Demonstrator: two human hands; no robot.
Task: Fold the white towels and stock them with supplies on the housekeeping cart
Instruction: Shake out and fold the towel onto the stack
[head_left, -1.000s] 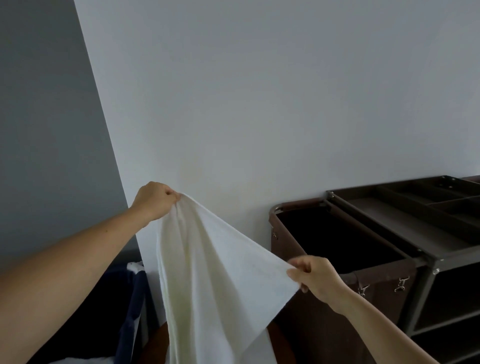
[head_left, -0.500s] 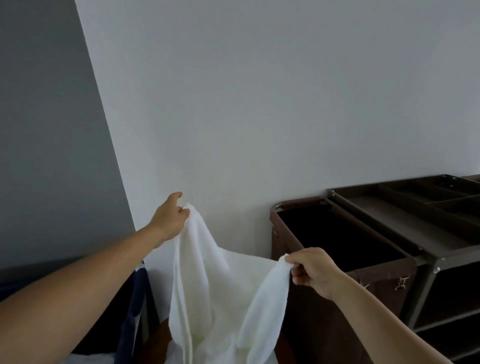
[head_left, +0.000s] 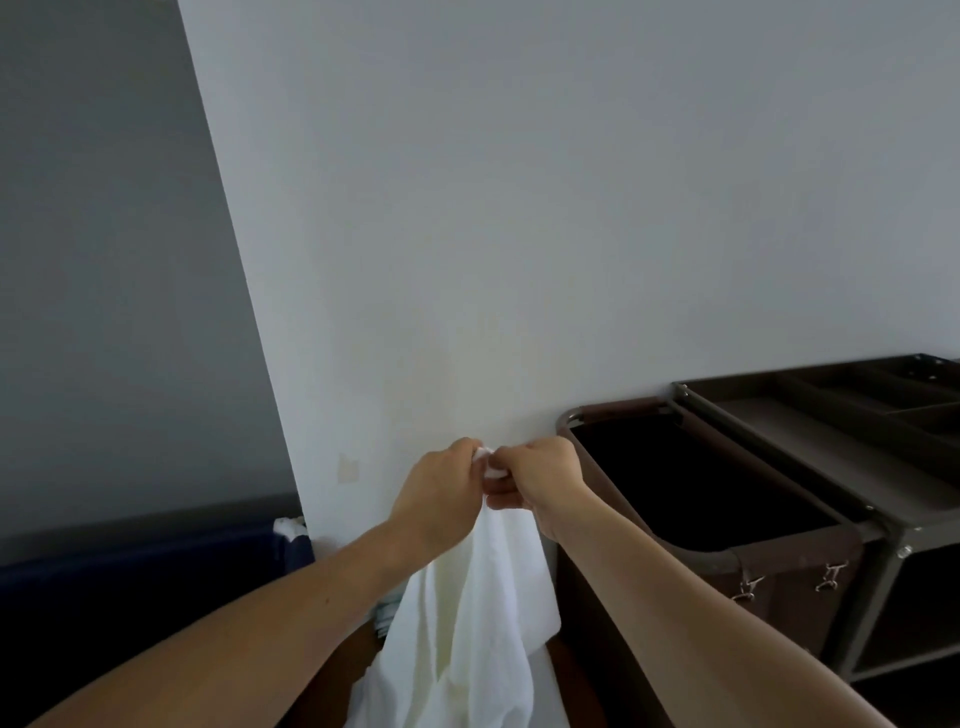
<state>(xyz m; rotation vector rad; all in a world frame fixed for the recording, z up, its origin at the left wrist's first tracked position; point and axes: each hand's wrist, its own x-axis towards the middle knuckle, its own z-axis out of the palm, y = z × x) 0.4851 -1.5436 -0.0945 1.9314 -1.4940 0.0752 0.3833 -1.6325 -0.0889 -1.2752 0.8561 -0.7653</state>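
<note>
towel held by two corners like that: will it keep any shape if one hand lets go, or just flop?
Likely just flop: the towel hangs limp in soft vertical folds below the left hand and right hand. Probably light for its size, since pinching its top is enough to carry it. It looks like grippy terry, so slipping seems unlikely.

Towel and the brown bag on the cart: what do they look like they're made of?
Towel: soft white cloth, likely cotton terry; matte, slightly nubby, hanging in loose folds from the left hand and right hand. Bag: brown fabric, perhaps canvas or vinyl, matte, hung by small shiny metal clips. Cart: dark brown, hard and flat-edged, probably painted metal or plastic.
</note>
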